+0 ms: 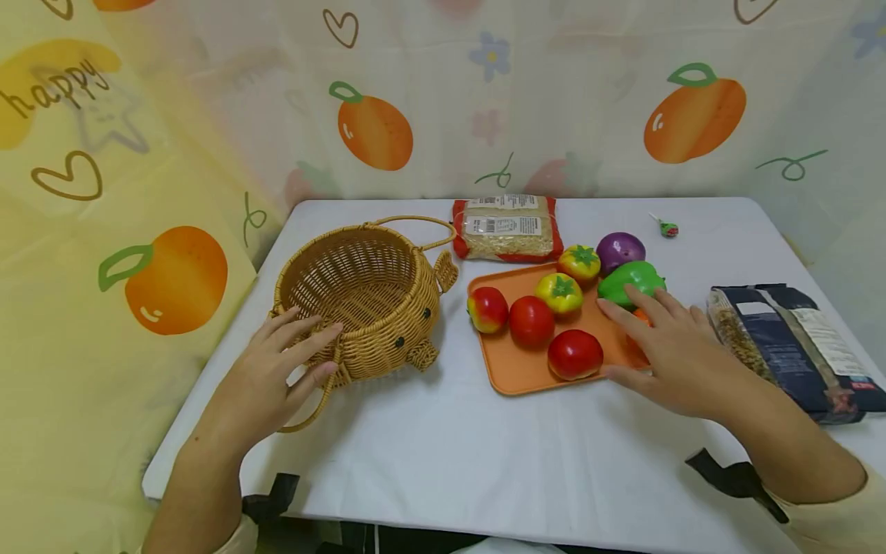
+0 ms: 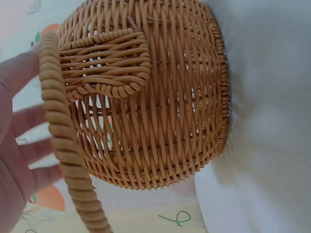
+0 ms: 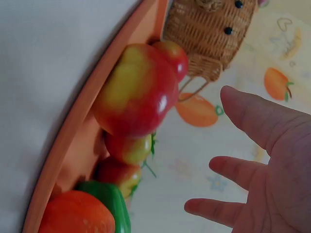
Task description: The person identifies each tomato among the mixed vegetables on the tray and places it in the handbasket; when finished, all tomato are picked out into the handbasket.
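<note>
A wicker basket (image 1: 377, 355) with an animal face stands at left on the table. My left hand (image 1: 266, 385) is at its near rim, fingers extended beside the looped handle (image 2: 62, 121). An orange tray (image 1: 508, 373) holds toy produce: a red apple (image 1: 575, 355), a red tomato-like piece (image 1: 531, 322), a red-yellow apple (image 1: 487, 309) and yellow-green pieces (image 1: 559, 293). Over the tray's right end my right hand (image 1: 681, 362) spreads its fingers, near a green pepper (image 1: 630, 282). An orange piece (image 3: 77, 213) lies partly hidden beneath that hand in the head view.
Behind the tray lies a clear-and-red packet of grain (image 1: 508, 231). A purple round toy (image 1: 621, 252) sits at the tray's far corner. A wrapped lollipop (image 1: 667, 229) lies at the back right, and a dark blue bag (image 1: 789, 338) at the right edge.
</note>
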Motion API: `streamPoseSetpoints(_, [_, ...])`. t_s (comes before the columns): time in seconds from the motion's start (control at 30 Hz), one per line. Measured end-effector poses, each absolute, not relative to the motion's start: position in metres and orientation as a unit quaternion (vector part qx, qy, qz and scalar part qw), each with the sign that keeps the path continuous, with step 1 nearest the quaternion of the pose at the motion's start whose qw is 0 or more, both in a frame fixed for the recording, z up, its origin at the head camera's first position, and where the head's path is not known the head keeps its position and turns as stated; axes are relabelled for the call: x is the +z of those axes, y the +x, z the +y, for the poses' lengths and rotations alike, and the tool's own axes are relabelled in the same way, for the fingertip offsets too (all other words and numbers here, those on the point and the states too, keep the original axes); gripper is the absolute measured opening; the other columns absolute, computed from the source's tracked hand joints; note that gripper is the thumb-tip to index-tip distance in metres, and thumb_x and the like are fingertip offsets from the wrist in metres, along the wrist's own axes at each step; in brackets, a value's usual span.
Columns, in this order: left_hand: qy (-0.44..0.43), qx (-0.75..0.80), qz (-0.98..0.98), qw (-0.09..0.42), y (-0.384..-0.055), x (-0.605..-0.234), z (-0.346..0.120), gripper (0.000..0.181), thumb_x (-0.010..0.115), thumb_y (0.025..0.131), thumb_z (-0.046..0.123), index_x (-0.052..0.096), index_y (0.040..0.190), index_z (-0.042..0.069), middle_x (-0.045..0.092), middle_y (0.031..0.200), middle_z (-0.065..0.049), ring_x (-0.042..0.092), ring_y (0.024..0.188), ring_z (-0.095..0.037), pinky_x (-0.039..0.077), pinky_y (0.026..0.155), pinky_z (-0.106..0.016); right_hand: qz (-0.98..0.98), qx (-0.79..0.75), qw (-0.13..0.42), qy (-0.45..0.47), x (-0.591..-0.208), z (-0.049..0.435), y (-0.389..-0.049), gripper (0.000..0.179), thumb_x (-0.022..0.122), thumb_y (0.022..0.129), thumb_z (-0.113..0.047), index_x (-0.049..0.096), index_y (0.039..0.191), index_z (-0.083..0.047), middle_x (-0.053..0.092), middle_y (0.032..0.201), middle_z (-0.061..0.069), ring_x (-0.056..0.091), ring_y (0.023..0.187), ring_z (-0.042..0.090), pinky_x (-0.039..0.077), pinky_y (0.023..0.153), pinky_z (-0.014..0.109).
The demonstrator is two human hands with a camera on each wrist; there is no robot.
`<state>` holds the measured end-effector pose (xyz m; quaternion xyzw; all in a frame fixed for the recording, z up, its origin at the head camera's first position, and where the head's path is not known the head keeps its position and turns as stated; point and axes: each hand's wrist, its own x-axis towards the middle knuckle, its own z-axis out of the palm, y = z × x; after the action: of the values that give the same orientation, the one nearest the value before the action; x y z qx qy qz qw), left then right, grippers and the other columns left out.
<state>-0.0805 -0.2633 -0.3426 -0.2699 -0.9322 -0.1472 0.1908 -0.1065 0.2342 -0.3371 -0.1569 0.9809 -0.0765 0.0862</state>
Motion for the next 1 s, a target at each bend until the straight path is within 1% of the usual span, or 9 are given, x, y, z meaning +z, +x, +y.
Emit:
streamPoseSetpoints(0.13, [-0.298,-0.156,-0.921,0.199,-0.083,-0.344,-0.266,0.046,0.074,0.094,0.030,0.066,0.138,0.018,0.066,0.132,-0.015,0.049,0.136,-0.042,0.038,0.113,-0.062,0.974,-0.094,0.081,-0.190,-0.339,0.224,-0.112,0.087,0.075,0.089,-0.051,0.037,0.160,-0.018,0.031,0.162,0.024,0.026,0.146,0.054,0.029,0.109,0.077])
streamPoseSetpoints(0.23, [-0.306,-0.155,-0.918,0.201,-0.084,-0.343,-0.267,0.042,0.066,0.098,0.039,0.068,0.136,0.019,0.067,0.130,-0.013,0.051,0.134,-0.039,0.041,0.110,-0.060,0.968,-0.114,0.091,-0.203,-0.343,0.217,-0.116,0.079,0.077,0.089,-0.046,0.046,0.155,-0.017,0.037,0.159,0.023,0.033,0.144,0.050,0.041,0.104,0.072])
streamPoseSetpoints(0.27, [-0.305,-0.154,-0.918,0.201,-0.084,-0.343,-0.267,0.042,0.067,0.098,0.038,0.069,0.135,0.018,0.068,0.130,-0.012,0.051,0.133,-0.039,0.042,0.110,-0.059,0.967,-0.117,0.095,-0.206,-0.345,0.214,-0.118,0.076,0.077,0.089,-0.046,0.048,0.154,-0.018,0.039,0.158,0.023,0.035,0.143,0.049,0.043,0.103,0.071])
streamPoseSetpoints(0.33, [-0.303,-0.150,-0.920,0.196,-0.083,-0.342,-0.266,0.041,0.072,0.096,0.033,0.069,0.134,0.018,0.068,0.129,-0.012,0.052,0.132,-0.038,0.041,0.110,-0.058,0.964,-0.118,0.102,-0.213,-0.348,0.210,-0.120,0.070,0.077,0.089,-0.044,0.053,0.150,-0.020,0.043,0.155,0.022,0.039,0.140,0.048,0.046,0.101,0.070])
streamPoseSetpoints(0.4, [-0.300,-0.147,-0.923,0.189,-0.083,-0.341,-0.265,0.045,0.079,0.090,0.023,0.069,0.134,0.019,0.068,0.128,-0.012,0.052,0.132,-0.039,0.041,0.110,-0.059,0.963,-0.113,0.101,-0.224,-0.351,0.206,-0.122,0.065,0.078,0.089,-0.043,0.058,0.147,-0.021,0.048,0.151,0.022,0.044,0.136,0.047,0.049,0.099,0.068])
streamPoseSetpoints(0.5, [-0.301,-0.141,-0.925,0.185,-0.083,-0.341,-0.263,0.054,0.082,0.083,0.012,0.068,0.135,0.020,0.068,0.127,-0.014,0.052,0.130,-0.042,0.040,0.110,-0.062,0.959,-0.110,0.095,-0.244,-0.357,0.202,-0.124,0.061,0.079,0.088,-0.041,0.062,0.143,-0.020,0.054,0.143,0.019,0.051,0.129,0.043,0.054,0.095,0.063])
streamPoseSetpoints(0.6, [-0.308,-0.142,-0.921,0.193,-0.083,-0.342,-0.261,0.052,0.080,0.084,0.011,0.069,0.134,0.020,0.068,0.123,-0.015,0.053,0.127,-0.043,0.040,0.109,-0.061,0.956,-0.112,0.093,-0.256,-0.361,0.201,-0.127,0.058,0.080,0.087,-0.040,0.065,0.140,-0.020,0.059,0.134,0.016,0.055,0.123,0.038,0.058,0.091,0.057])
streamPoseSetpoints(0.77, [-0.313,-0.151,-0.914,0.210,-0.084,-0.344,-0.258,0.046,0.077,0.085,0.012,0.071,0.130,0.019,0.069,0.119,-0.012,0.056,0.124,-0.042,0.037,0.112,-0.062,0.954,-0.112,0.097,-0.262,-0.364,0.200,-0.128,0.056,0.082,0.086,-0.037,0.068,0.137,-0.019,0.062,0.125,0.013,0.058,0.114,0.033,0.060,0.088,0.052])
streamPoseSetpoints(1.0, [-0.306,-0.151,-0.916,0.211,-0.084,-0.344,-0.257,0.042,0.076,0.086,0.013,0.072,0.128,0.018,0.070,0.120,-0.012,0.055,0.124,-0.039,0.038,0.110,-0.065,0.951,-0.110,0.105,-0.267,-0.364,0.197,-0.133,0.055,0.083,0.085,-0.037,0.069,0.134,-0.017,0.063,0.121,0.013,0.062,0.109,0.031,0.061,0.086,0.050])
